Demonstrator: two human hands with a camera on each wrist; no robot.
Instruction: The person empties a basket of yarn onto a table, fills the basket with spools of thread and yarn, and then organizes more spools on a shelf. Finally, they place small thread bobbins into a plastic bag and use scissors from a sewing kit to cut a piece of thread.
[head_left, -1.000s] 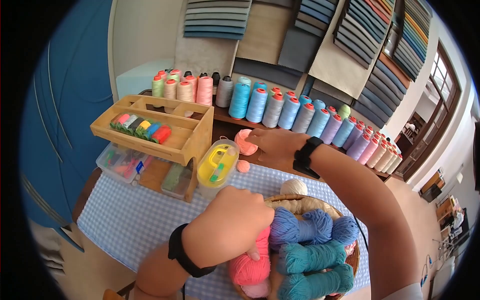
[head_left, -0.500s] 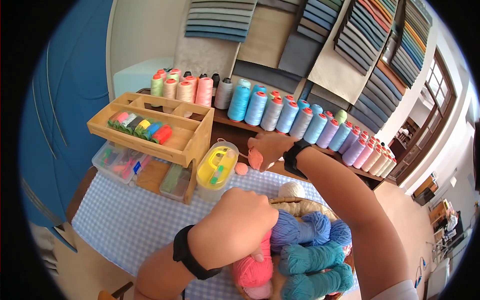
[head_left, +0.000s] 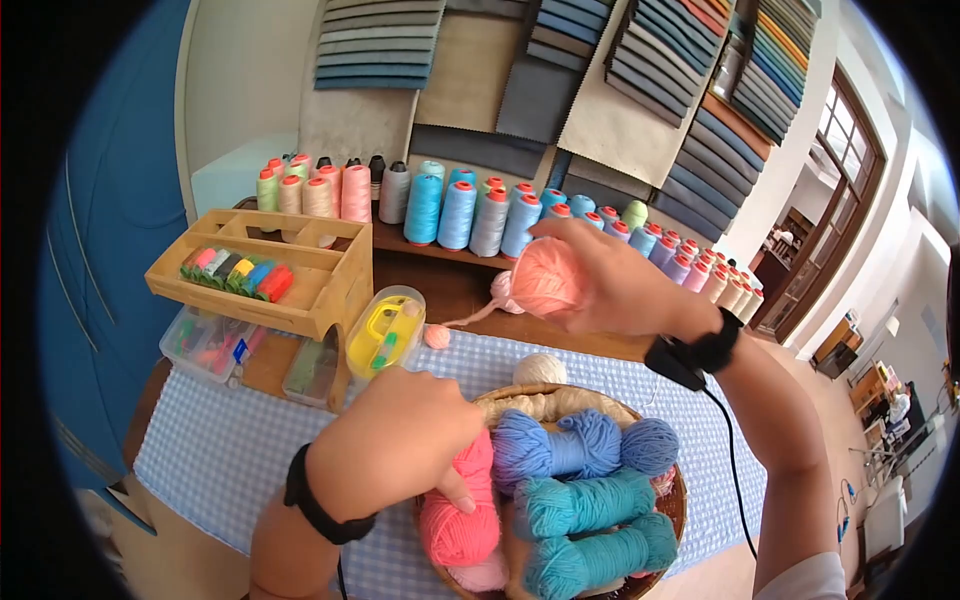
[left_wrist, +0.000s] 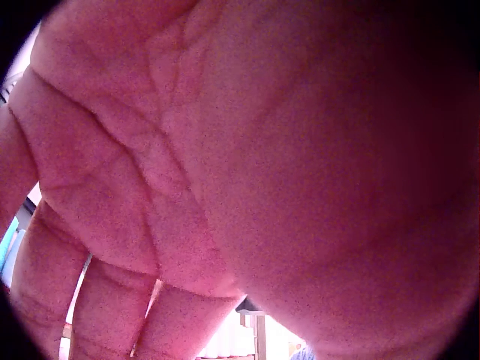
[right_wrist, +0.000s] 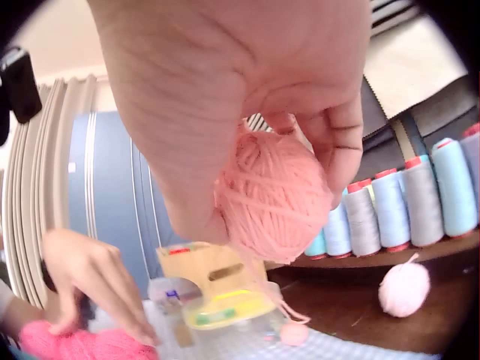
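Note:
My right hand (head_left: 625,275) grips a peach yarn ball (head_left: 552,278) above the back of the table, its thumb and fingers curled round it in the right wrist view. A loose strand trails from the ball toward a small peach ball (head_left: 436,336) on the cloth. My left hand (head_left: 400,435) holds a hot-pink yarn skein (head_left: 462,525) at the basket's left side, thumb on its near face; most of the fingers are hidden in the head view. The round wicker basket (head_left: 678,520) also carries blue yarn (head_left: 555,445) and teal skeins (head_left: 590,502). The left wrist view is mostly palm.
A pale pink ball (right_wrist: 404,289) sits on the dark wood beneath a row of thread cones (head_left: 457,215). A cream ball (head_left: 540,369) lies behind the basket. To the left stand a wooden organizer (head_left: 330,300) and a yellow-lidded box (head_left: 385,330). A cable hangs from my right wrist.
My right hand has lifted the peach ball off the back of the table and drawn it right and nearer, uncovering the pale pink ball. The left hand stays on the skein.

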